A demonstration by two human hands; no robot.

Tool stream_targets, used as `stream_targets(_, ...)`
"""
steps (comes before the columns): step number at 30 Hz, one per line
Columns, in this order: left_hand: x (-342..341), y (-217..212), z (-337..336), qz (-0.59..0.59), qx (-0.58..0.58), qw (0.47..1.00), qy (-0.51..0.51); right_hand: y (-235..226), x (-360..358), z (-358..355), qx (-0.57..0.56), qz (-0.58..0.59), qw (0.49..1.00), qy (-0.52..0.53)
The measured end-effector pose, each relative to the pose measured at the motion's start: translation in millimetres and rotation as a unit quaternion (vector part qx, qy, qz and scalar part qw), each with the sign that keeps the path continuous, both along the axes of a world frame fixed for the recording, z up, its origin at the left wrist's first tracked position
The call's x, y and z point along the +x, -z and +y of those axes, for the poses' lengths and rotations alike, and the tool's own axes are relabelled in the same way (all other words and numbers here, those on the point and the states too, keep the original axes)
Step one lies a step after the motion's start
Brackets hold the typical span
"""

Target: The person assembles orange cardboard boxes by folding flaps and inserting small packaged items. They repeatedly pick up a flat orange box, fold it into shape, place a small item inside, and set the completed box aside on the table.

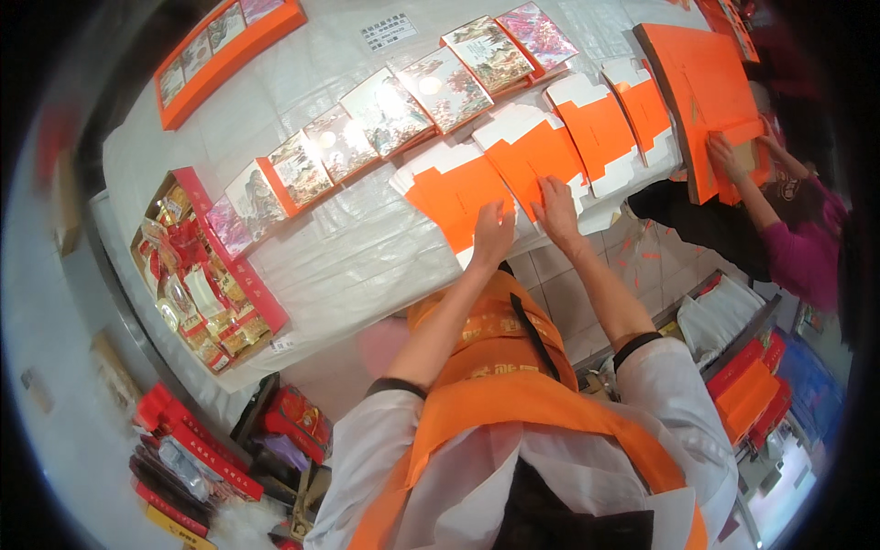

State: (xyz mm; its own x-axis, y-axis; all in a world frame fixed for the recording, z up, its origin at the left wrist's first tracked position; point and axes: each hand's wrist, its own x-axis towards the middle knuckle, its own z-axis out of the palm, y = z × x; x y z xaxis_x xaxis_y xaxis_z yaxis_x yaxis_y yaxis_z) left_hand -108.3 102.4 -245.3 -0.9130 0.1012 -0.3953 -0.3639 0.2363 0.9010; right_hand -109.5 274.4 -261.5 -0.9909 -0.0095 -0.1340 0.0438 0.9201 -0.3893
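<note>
Four orange cards (532, 161) lie in a row along the table's near edge. The left hand (493, 231) is at the leftmost, the right hand (556, 213) at the second; whether either grips I cannot tell. Eight printed boxes (387, 112) line the far side. Open sheeting (367, 252) stretches left toward one filled box (238, 257).

red-sided box (257, 291) (filled with packets (190, 298)) | white bag (722, 319) | blue plastic (816, 385), lower right
</note>
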Motion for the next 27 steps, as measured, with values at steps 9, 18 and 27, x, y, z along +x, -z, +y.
stream_targets(9,-30,35,65,-0.060,-0.038,0.994,-0.086,27,-8,17,-0.211,0.000,0.976,0.049)
stream_targets(18,-56,-4,82,-0.130,0.029,0.982,-0.135,-6,-13,35,-0.368,-0.127,0.915,0.102)
stream_targets(27,-42,-115,17,-0.089,0.328,0.912,-0.230,-126,17,-7,-0.724,-0.156,0.582,0.336)
